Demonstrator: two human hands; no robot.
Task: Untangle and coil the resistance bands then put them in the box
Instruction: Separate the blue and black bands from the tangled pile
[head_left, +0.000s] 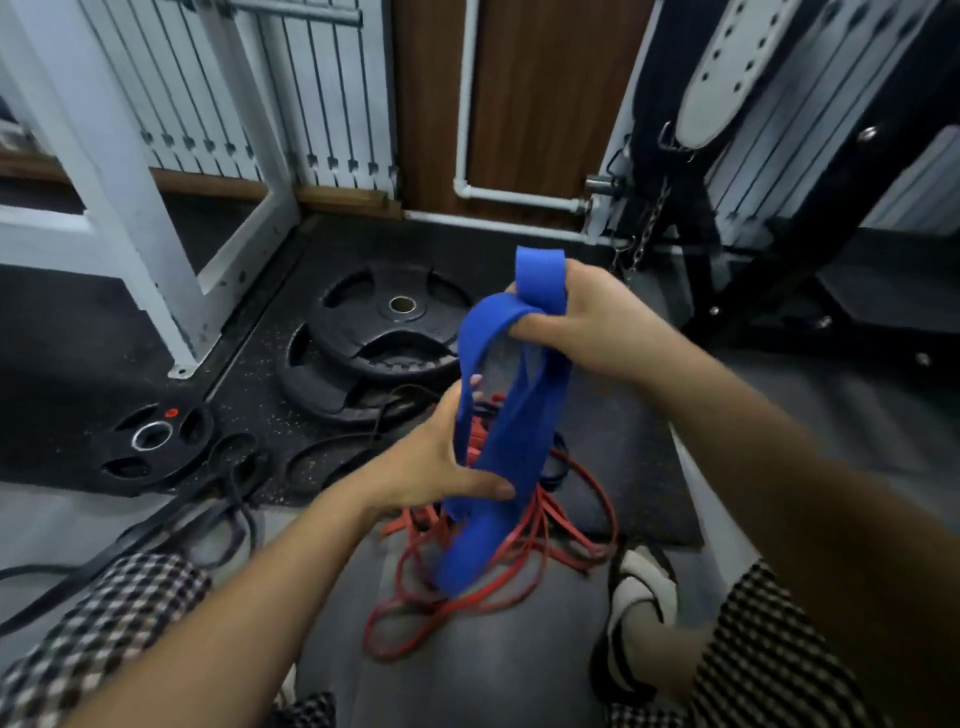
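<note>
My right grip (587, 317) is clenched round the top of the blue band (470, 545), with a short fold of it standing up above my fist. My left grip (441, 462) holds the same band lower down, thumb laid across the front of the strands and fingers curled behind them. The band hangs in several flat strands straight above the red pile (527, 540) on the floor, and its bottom end reaches down into that pile. I cannot tell whether it is caught in the red loops or only lying on them. Black bands (228, 499) trail on the floor to the left of the pile, and the plates (384, 332) lie beyond it. I see no box. The blue band looks wide, flat and limp: light to lift, soft enough to fold anywhere, and probably rubbery enough to cling to itself and the thin red bands instead of sliding free. I judge it is best held flat across its width, not by an edge, so it does not twist. The top fold in my right grip would serve as the start of the coil, while my left runs down the strands to part them and ease the tail out of the pile. A hard pull might drag the red tangle up with it.
</note>
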